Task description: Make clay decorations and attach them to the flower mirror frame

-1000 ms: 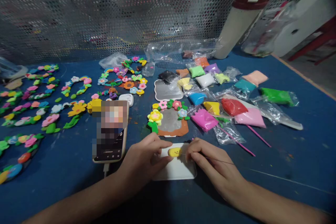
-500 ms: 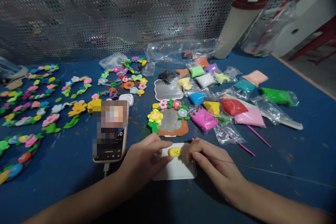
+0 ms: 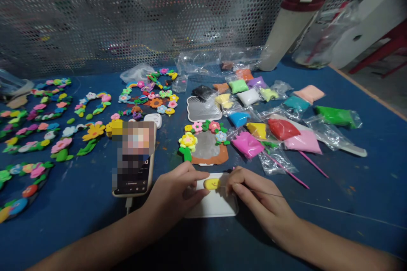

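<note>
A small yellow clay piece [image 3: 211, 183] with a tiny drawn smiling face lies on a white rounded board [image 3: 213, 205]. My left hand [image 3: 178, 188] closes thumb and forefinger about its left end, steadying it. From the right, my right hand [image 3: 254, 194] pinches a thin wire-like strand [image 3: 321, 206], its near end pointing at the face. That strand trails off to the right edge. Just behind the board sits a mirror frame [image 3: 210, 160] of brown clay, decorated with clay flowers and green leaves.
Clay bags [image 3: 249, 97] in many colours spread behind my right hand, with pink sticks [image 3: 313, 164]. A phone [image 3: 136, 178] on a cable lies left. Flower-decorated clay pieces [image 3: 40, 135] cover the far left. A tumbler [image 3: 289, 29] stands by the perforated metal panel [image 3: 127, 17].
</note>
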Tool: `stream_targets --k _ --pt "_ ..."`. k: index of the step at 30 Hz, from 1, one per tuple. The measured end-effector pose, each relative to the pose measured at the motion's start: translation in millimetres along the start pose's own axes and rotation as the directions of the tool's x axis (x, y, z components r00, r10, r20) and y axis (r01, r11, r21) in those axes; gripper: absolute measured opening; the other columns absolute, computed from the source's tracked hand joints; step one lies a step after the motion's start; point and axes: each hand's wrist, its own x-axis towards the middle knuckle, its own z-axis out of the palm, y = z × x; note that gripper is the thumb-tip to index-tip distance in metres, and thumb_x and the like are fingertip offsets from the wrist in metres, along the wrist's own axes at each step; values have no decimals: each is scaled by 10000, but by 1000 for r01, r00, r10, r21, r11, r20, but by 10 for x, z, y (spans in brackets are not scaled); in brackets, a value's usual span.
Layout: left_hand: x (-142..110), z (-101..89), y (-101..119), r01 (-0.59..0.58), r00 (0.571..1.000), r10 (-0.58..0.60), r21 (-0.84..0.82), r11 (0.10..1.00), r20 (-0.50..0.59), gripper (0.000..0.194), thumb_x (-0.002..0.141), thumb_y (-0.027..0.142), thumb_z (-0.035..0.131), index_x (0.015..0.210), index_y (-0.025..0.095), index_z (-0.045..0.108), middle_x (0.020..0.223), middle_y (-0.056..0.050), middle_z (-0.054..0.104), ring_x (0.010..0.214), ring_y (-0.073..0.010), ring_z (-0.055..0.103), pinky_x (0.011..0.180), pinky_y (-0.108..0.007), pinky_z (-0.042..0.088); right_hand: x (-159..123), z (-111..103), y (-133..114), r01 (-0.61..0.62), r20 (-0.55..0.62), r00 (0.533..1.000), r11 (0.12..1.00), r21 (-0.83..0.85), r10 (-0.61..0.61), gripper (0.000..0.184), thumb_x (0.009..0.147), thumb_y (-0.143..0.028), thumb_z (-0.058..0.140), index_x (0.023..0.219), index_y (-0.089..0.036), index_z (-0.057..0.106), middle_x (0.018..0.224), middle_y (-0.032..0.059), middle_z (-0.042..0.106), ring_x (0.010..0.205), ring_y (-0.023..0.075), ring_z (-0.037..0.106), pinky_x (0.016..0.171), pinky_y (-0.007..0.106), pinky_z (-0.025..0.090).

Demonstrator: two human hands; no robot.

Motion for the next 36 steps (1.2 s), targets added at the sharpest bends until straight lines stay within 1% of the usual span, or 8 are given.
stream_targets --k 6,9,11,14,16,19,28,36 --pt "-17 35 -47 -35 999 35 -1 999 -33 214 798 220 626 1008 225 666 763 22 542 508 -73 501 502 -198 416 -23 -43 7 96 -96 991 995 -16 -97 196 960 -206 367 864 -221 538 794 -15 559 738 103 532 673 228 423" --pt "-28 53 -49 -35 998 37 32 999 -53 230 796 258 638 1024 232 660 791 17 552 504 -74 513 506 -209 435 8 -140 8 219 -186 948 953 -212 -259 178 946 -158 371 928 -212 540 846 15 583 793 124 553 702 249 445" --pt "-32 62 -43 -39 997 45 85 996 -66 245 787 283 654 1026 229 662 810 8 560 531 -87 539 523 -223 455 42 -228 1 319 -120 901 823 -470 -418 149 925 -131 412 948 -187 549 850 45 598 788 146 554 685 271 453" --pt "-33 78 -43 -78 991 96 186 979 -95 267 776 297 668 1030 216 665 819 -11 571 633 -131 589 561 -247 479 68 -371 -19 434 124 826 480 -762 -550 152 910 -117 443 959 -144 584 862 92 642 784 189 553 688 329 454" --pt "-32 91 -47 -108 984 137 232 967 -116 246 786 284 657 1020 211 671 812 -16 576 662 -140 596 565 -247 480 53 -457 -31 471 249 791 298 -830 -558 237 929 -111 377 986 -122 606 901 119 674 819 213 566 732 368 450" --pt "-31 105 -43 -126 979 162 265 956 -121 193 803 250 637 986 209 682 804 -15 578 671 -137 601 577 -243 480 -5 -545 -26 512 355 752 153 -845 -556 355 944 -85 277 1054 -107 614 983 124 696 909 221 583 803 384 438" --pt "-37 -3 55 -114 982 152 294 949 -109 155 817 285 629 954 226 672 832 -5 584 750 -148 623 617 -244 464 -154 -546 51 607 523 740 84 -791 -422 359 909 -37 301 1071 -89 617 1025 122 688 814 204 617 713 368 494" --pt "265 23 364 -32 962 146 438 898 -231 162 868 309 571 947 224 685 839 -2 614 709 -130 608 583 -227 409 -91 -558 115 586 490 746 96 -804 -451 367 922 -63 283 1075 -116 612 1008 117 683 808 203 609 721 373 492"
